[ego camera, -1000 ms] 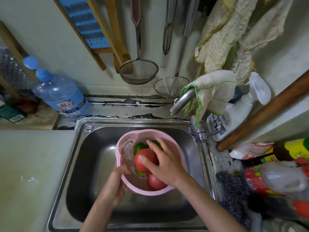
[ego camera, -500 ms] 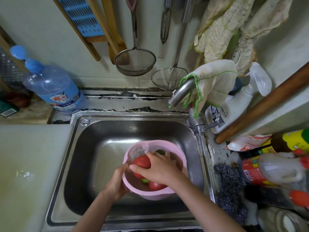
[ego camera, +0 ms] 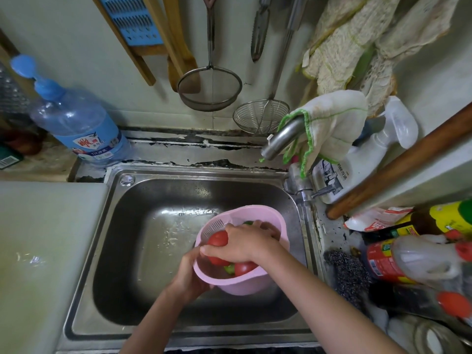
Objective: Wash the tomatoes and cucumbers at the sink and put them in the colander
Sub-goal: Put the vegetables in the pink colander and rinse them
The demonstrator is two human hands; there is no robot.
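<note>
The colander, pink, sits tilted in the sink, toward the sink's right side and under both hands. The left hand grips its near-left rim, thumb hooked over the edge and fingers curled beneath. The right hand lies palm down across the top, fingers curled round a red tomato at the hand's left. A second tomato shows just below that hand, with a bit of green cucumber beside it; another green patch peeks out beyond the knuckles. Water droplets streak the sink floor left of the hands. Beyond and right of the right hand a tap reaches over the sink, a cloth draped on it. Far left of the hands stands a blue-capped bottle, nearer left the pale counter. Two strainers hang on the wall beyond. Right of the right forearm lies a dark scourer.
</note>
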